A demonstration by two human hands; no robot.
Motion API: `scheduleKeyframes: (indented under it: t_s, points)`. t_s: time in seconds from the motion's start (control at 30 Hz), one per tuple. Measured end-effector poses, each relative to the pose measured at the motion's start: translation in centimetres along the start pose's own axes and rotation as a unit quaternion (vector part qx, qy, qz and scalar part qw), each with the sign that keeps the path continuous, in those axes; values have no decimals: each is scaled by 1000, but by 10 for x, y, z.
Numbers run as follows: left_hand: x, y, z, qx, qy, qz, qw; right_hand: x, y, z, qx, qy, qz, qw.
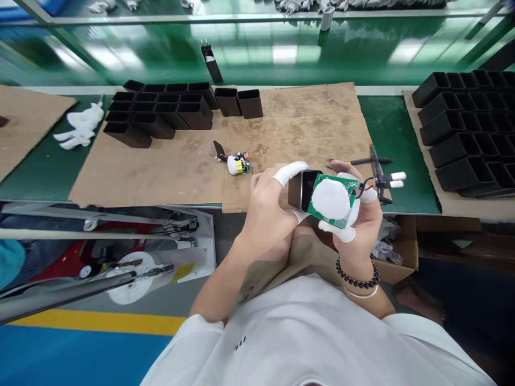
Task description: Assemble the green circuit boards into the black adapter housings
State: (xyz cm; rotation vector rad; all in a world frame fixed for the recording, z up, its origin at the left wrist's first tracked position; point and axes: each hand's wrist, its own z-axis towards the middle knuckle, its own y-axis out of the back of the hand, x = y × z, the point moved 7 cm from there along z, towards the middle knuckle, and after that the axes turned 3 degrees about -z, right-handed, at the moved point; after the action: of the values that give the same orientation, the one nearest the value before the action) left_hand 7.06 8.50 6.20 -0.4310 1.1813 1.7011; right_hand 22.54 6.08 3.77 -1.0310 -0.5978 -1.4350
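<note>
My left hand point(273, 206), with white finger cots on some fingers, is closed around a black rectangular housing point(295, 190). In my right hand point(360, 220), also wearing white finger cots, is a green circuit board point(341, 214) with a large white blob of compound on its face. The board's left edge lies at the open end of the housing; how far it sits inside cannot be made out. Red and black wires run from the board to a black end cap with a two-pin plug point(386, 181), whose pins carry white tips.
Another circuit board point(240, 163) lies on the cardboard point(298, 123), and a dark pen-like tool point(364, 161) is behind my right hand. Black housings stand at the back left point(161, 110) and far right point(462, 134). A white glove point(82, 124) lies left. One assembled unit point(212, 63) is farther back.
</note>
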Motion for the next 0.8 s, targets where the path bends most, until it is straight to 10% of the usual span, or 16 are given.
scheduleKeyframes:
  t_s: [0.8]
  points:
    - [-6, 2, -7, 12, -11, -3, 1000, 4, -8, -2, 33, -79, -13, 996]
